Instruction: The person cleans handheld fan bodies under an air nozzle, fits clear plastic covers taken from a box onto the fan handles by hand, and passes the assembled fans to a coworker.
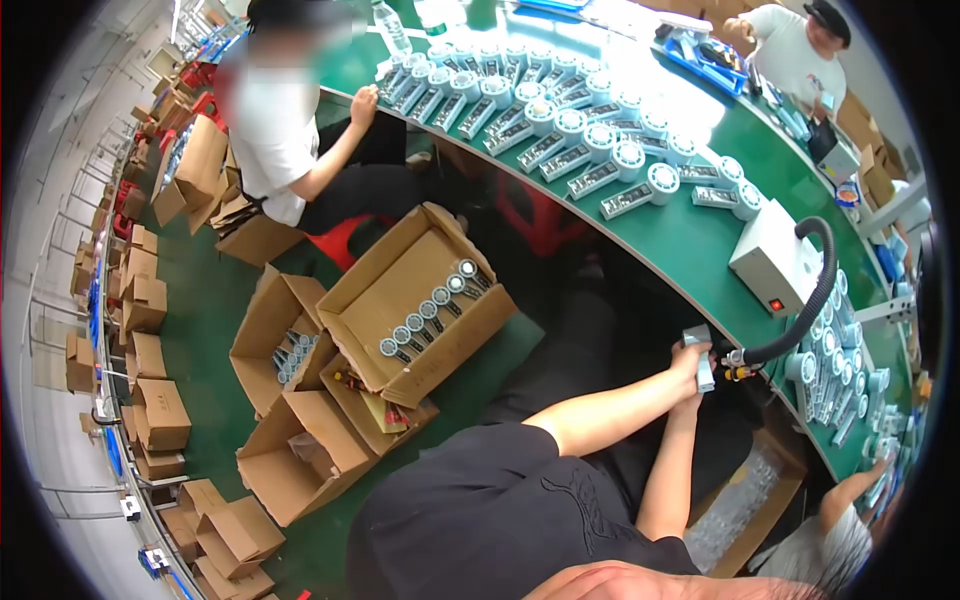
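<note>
Left hand (687,361) closed on a pale-blue part (705,377) beside the hose nozzle (735,357), near the tabletop's (695,253) edge; right hand (687,399) against it, partly hidden, its grip I cannot tell remotely.

A clear bottle (390,28) is standing on the far end of the green bench (690,262). A person in a white shirt (270,130) is sitting beside that end on a red stool (335,245). Across the bench, a person in a black cap (800,55) is facing this way, and a blue tray (728,80) is holding assorted small items nearby. Cardboard boxes (162,415) are lining the left side of the green floor (345,540). At lower right, another person (835,545) is sitting close to the bench.
</note>
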Motion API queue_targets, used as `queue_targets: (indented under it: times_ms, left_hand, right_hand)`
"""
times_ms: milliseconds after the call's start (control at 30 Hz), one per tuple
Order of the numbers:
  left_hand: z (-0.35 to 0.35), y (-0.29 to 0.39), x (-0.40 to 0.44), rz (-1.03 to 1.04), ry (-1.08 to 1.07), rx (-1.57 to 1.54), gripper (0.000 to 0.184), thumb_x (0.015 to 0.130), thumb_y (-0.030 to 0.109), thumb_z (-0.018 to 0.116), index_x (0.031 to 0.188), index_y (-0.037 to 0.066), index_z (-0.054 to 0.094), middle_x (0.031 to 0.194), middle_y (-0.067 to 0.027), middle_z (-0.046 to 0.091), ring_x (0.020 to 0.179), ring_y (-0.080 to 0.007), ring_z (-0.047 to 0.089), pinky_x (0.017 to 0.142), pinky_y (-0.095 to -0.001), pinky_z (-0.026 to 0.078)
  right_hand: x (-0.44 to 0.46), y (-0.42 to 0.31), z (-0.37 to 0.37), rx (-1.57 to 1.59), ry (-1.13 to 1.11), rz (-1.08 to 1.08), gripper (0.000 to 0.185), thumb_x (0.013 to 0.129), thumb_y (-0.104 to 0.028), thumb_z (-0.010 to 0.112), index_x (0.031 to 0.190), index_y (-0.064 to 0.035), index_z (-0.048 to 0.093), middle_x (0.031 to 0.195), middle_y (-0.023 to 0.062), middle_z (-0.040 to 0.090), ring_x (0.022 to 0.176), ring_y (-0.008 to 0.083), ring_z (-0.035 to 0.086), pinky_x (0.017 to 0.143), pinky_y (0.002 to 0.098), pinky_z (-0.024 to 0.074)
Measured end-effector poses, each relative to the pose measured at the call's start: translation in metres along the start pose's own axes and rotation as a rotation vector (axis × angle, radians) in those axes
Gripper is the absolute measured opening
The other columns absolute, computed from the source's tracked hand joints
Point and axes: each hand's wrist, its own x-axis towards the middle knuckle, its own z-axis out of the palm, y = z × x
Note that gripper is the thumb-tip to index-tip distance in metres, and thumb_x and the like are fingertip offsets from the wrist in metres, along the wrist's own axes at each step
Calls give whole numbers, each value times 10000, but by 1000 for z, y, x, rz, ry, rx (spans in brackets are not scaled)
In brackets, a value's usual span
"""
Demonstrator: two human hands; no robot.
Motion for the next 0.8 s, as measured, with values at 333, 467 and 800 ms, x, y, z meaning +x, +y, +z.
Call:
queue_targets:
  times_ms: [333,467,800]
  left_hand:
    - [8,1,0,19,-36,11,339,845,4,612,1176,-23,542,874,-183,665,607,-225,657,563,-302,551]
    - [9,0,-3,34,-64,6,321,849,10,614,1163,-28,558,869,-178,672,608,-224,660,567,-298,551]
    - [1,1,-11,69,-78,-2,279,860,26,617,1130,-41,598,857,-167,688,610,-221,668,579,-286,551]
  right_hand:
    - [27,-2,-55,73,57,-48,391,1085,-323,457,1364,-97,609,1301,72,677,1143,208,663,980,307,509]
    - [26,-5,-91,64,100,-40,390,1091,-302,441,1383,-97,599,1312,66,668,1154,214,656,994,312,499]
    - [26,-7,-82,250,-232,89,404,1069,-223,412,1406,-44,546,1282,110,662,1160,249,646,1005,369,502]
